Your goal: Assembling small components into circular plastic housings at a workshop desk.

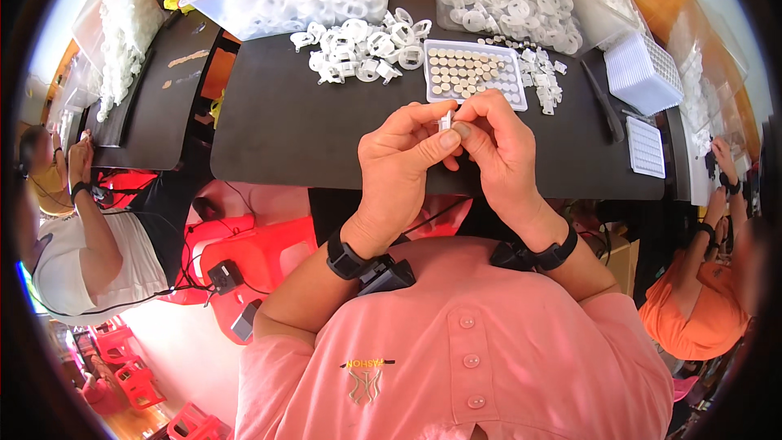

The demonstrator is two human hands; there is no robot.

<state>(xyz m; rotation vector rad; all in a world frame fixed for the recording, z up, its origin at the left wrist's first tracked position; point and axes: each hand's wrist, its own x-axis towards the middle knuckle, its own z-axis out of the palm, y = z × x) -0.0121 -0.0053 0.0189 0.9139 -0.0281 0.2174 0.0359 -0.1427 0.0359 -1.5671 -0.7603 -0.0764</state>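
Observation:
Just over the near edge of the black table, my left hand and my right hand meet with their fingertips together. Between them is a small white plastic part, pinched by the left thumb and fingers. My right thumb and forefinger are closed right against it; whether they hold a further piece is hidden. Directly beyond my hands lies a shallow clear tray with many round cream discs. A pile of white ring-shaped plastic parts is to its left, and small white clips lie to its right.
Two translucent bins full of white parts stand at the back. At right are a long black tool, a stack of white trays and a flat white tray. Co-workers sit at both sides, near red stools.

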